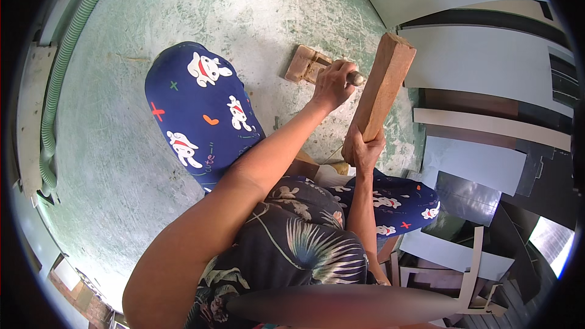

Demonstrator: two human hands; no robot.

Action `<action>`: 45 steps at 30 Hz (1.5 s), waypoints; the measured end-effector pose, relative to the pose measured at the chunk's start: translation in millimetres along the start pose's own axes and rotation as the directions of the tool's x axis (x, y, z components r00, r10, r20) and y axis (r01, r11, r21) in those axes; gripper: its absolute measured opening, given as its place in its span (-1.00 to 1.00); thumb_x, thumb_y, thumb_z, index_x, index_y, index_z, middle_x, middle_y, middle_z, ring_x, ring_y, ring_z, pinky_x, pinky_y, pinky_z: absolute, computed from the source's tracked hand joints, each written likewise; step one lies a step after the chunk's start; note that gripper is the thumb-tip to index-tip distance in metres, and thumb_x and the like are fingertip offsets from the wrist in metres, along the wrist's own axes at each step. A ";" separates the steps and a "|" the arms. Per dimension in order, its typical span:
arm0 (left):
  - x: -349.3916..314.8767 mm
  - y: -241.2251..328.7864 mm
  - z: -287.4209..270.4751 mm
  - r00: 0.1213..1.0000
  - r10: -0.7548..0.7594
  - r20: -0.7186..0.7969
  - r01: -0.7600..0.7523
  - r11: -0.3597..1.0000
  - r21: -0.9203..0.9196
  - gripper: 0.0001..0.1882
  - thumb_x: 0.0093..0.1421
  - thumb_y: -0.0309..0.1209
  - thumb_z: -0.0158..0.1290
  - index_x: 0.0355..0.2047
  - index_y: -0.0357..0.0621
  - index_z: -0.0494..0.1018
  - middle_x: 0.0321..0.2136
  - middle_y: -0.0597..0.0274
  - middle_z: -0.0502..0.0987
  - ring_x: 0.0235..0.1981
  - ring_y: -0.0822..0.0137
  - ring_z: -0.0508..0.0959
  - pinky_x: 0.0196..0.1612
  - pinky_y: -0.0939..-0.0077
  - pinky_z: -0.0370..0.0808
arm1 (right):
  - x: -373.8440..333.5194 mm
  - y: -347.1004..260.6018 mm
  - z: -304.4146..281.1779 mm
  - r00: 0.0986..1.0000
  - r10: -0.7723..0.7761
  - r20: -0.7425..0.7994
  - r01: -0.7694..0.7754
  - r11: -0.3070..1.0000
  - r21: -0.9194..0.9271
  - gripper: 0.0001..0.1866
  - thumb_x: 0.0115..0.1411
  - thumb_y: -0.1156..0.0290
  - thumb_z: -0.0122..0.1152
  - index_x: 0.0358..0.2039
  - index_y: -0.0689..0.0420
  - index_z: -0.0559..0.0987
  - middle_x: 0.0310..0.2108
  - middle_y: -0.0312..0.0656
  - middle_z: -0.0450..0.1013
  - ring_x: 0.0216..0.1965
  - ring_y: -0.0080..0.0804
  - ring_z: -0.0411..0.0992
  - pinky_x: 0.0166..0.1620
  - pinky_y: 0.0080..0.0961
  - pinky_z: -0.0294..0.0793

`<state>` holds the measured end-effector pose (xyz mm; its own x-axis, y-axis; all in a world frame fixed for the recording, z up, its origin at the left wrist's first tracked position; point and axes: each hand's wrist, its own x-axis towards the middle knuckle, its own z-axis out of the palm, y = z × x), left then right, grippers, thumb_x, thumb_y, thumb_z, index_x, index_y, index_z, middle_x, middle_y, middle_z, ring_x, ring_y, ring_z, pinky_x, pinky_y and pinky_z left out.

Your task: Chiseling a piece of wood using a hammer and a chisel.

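My left hand [332, 88] is closed round a handle with a rounded, knob-like end [357, 78]. Just beyond that fist shows a worn, tan, blocky piece [300, 64] with a dark gap in it. Whether it is the head of the same tool or lies on the floor behind, I cannot tell. In my right hand [368, 147] is a long, squared wooden block [384, 82], gripped near its lower end and tilted up and away to the right. The block and the handle's end appear close together, apart from each other in this view.
Under me spreads a scuffed, green and white floor [268, 12]. My knees, in blue patterned cloth [201, 97], flank the work. Several flat panels and boards [475, 152] crowd the right side. A ribbed green hose [64, 67] runs along the left.
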<state>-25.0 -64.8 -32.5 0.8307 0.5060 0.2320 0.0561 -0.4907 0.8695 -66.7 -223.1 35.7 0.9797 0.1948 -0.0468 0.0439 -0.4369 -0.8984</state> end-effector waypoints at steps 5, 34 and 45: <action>2.8 0.4 -2.5 0.999 -0.022 0.041 0.023 0.999 -0.031 -0.68 0.00 -0.43 0.16 -0.19 -0.02 0.42 -0.22 0.17 0.49 -0.15 0.04 0.51 -0.11 0.17 0.45 | 2.0 2.4 -0.2 1.000 0.016 0.011 -0.015 0.999 -0.048 -0.62 0.01 0.48 0.29 -0.13 0.30 0.49 -0.35 -0.17 0.53 -0.30 -0.51 0.47 -0.20 -0.50 0.48; 4.6 -1.8 -1.1 0.999 -0.005 -0.032 0.005 1.000 -0.004 -0.70 0.03 -0.38 0.13 -0.19 -0.03 0.40 -0.25 0.14 0.50 -0.22 0.01 0.54 -0.17 0.16 0.47 | 1.5 3.7 -0.3 0.999 -0.035 -0.022 0.036 0.998 0.044 -0.62 0.00 0.50 0.28 -0.13 0.30 0.48 -0.33 -0.20 0.51 -0.31 -0.51 0.46 -0.20 -0.53 0.47; -0.5 -4.9 2.1 0.999 0.001 0.035 -0.001 1.000 -0.006 -0.65 0.02 -0.46 0.12 -0.13 -0.05 0.38 -0.21 0.13 0.50 -0.17 0.01 0.53 -0.14 0.17 0.48 | -0.3 -3.7 -0.2 0.999 -0.011 -0.043 0.014 0.998 0.060 -0.68 0.02 0.50 0.32 -0.21 0.32 0.49 -0.37 -0.24 0.50 -0.36 -0.53 0.45 -0.25 -0.55 0.47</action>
<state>-24.5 -64.2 -37.8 0.8498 0.4801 0.2176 0.0519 -0.4871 0.8718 -67.1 -221.7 39.1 0.9867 0.1619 -0.0179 0.0457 -0.3805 -0.9236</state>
